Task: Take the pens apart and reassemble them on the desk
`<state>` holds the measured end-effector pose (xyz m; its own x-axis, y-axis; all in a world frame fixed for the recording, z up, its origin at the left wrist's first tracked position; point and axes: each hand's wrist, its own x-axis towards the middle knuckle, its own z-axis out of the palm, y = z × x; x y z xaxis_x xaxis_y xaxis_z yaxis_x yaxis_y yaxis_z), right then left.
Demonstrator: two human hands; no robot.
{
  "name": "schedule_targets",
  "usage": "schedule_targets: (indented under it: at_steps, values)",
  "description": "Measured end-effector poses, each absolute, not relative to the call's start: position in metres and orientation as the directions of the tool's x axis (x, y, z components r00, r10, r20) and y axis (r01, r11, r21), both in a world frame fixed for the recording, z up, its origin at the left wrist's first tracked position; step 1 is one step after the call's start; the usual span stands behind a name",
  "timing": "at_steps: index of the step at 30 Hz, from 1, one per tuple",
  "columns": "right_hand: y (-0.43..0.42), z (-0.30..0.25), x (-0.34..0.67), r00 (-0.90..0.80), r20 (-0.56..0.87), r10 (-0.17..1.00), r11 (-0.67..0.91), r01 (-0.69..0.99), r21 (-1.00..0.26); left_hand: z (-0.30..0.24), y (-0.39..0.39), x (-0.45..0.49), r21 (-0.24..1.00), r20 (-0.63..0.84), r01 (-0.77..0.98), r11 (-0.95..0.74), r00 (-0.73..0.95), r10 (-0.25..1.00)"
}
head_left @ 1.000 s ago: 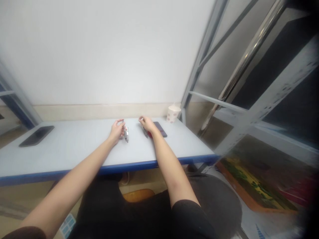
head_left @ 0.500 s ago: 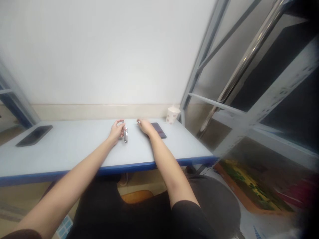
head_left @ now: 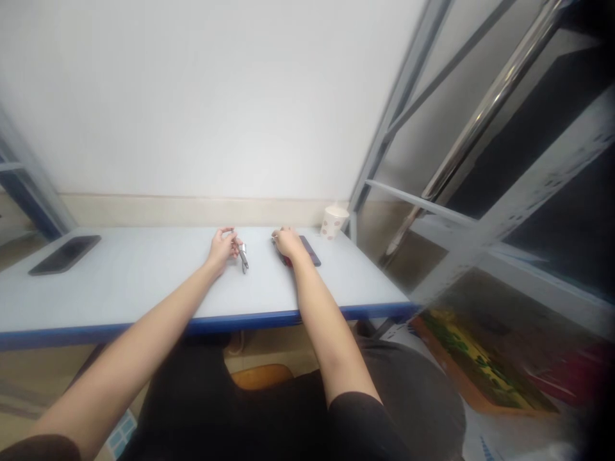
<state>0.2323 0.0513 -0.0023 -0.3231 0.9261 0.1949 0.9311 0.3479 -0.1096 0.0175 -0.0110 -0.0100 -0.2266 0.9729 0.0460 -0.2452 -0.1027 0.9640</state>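
The left hand (head_left: 221,250) is curled narrow, its fingertips (head_left: 232,233) at the top of a slim silver metal piece (head_left: 244,259) that stands out from the hand across the table, its lower tip on the surface. From here I cannot tell whether the fingers grip it or only touch it. It looks stiff and fairly light, and its polished surface may prove slippery, so the thicker middle seems the surest place to take hold.

The right hand (head_left: 288,243) is also curled narrow and sits palm down over a red piece (head_left: 287,261), with a small bright tip showing by the fingers. Most of the red piece is hidden, so I cannot tell what it is or whether the hand holds it. It lies just beside a dark phone (head_left: 310,251), which sits near the far edge of the table (head_left: 144,282).

Farther right, a paper cup (head_left: 334,222) with pink spots stands by the wall (head_left: 192,96). Well to the left lies a second phone (head_left: 65,254). Past the table's right end rises a metal shelf frame (head_left: 401,102).
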Motion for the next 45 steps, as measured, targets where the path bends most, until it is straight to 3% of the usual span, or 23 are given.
schedule_targets:
  at_steps: [14, 24, 31, 37, 41, 45]
  values:
    - [0.043, 0.001, 0.234, -0.329, 0.173, 0.929, 0.346, 0.934, -0.083, -0.007, -0.009, 0.009, 0.94, 0.056, -0.313, -0.139, -0.26, 0.964]
    - [0.041, -0.001, 0.227, -0.352, 0.176, 0.919, 0.377, 0.916, -0.136, -0.009, -0.006, 0.007, 0.936, 0.06, -0.324, -0.139, -0.241, 0.969]
    - [0.033, 0.004, 0.222, -0.336, 0.253, 0.907, 0.411, 0.836, -0.363, -0.012, -0.002, 0.004, 0.933, 0.073, -0.327, -0.152, -0.241, 0.968]
    - [0.026, 0.012, 0.199, -0.476, 0.212, 0.853, 0.485, 0.574, -0.66, -0.013, 0.001, 0.004, 0.943, 0.152, -0.259, -0.208, -0.222, 0.963]
    - [0.028, 0.011, 0.204, -0.409, 0.251, 0.877, 0.435, 0.457, -0.776, -0.019, 0.002, 0.006, 0.964, 0.237, -0.082, -0.251, -0.153, 0.959]
    - [0.025, 0.011, 0.212, -0.301, 0.24, 0.923, 0.351, 0.403, -0.845, -0.026, -0.004, 0.008, 0.919, 0.34, 0.221, -0.325, -0.032, 0.94]
